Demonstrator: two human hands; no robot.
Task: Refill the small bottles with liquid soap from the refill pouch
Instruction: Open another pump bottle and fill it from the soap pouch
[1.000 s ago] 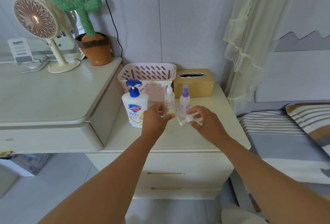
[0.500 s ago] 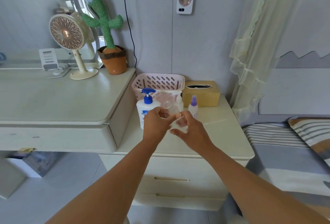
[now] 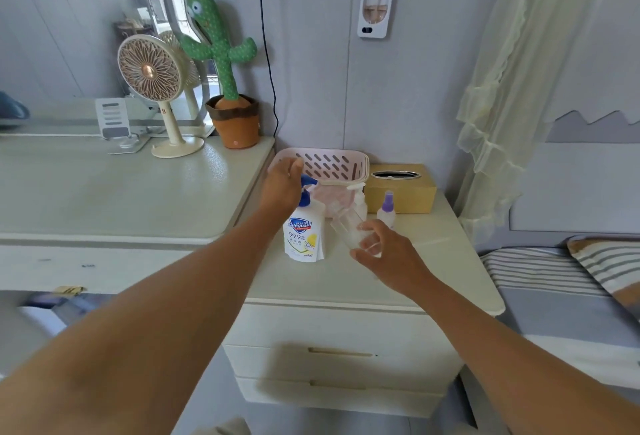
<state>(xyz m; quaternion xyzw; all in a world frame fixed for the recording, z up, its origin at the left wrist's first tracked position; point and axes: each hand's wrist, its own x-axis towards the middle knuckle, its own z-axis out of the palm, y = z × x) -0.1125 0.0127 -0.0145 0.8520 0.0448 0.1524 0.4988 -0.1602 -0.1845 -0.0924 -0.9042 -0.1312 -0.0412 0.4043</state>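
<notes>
Right hand [image 3: 391,258] sits above the middle of the nightstand [image 3: 346,282], thumb and fingers curled round the lower end of a clear small bottle [image 3: 346,226]. The bottle is tilted, its neck pointing toward the back left. Just left of it, the white soap bottle [image 3: 302,238] with the blue pump stands upright near the left edge. Left hand [image 3: 281,188] is up beside that pump head, seen from the back, so I can't tell how its fingers lie or whether they hold anything. Behind, a white-pump bottle [image 3: 361,204] and a purple-capped spray bottle [image 3: 386,209] stand side by side. At the back edge are the pink basket [image 3: 332,164] and, right of it, the gold tissue box [image 3: 401,193]. Farther left, a fan [image 3: 152,74] and a toy cactus [image 3: 221,50] stand on the dresser [image 3: 104,199].
</notes>
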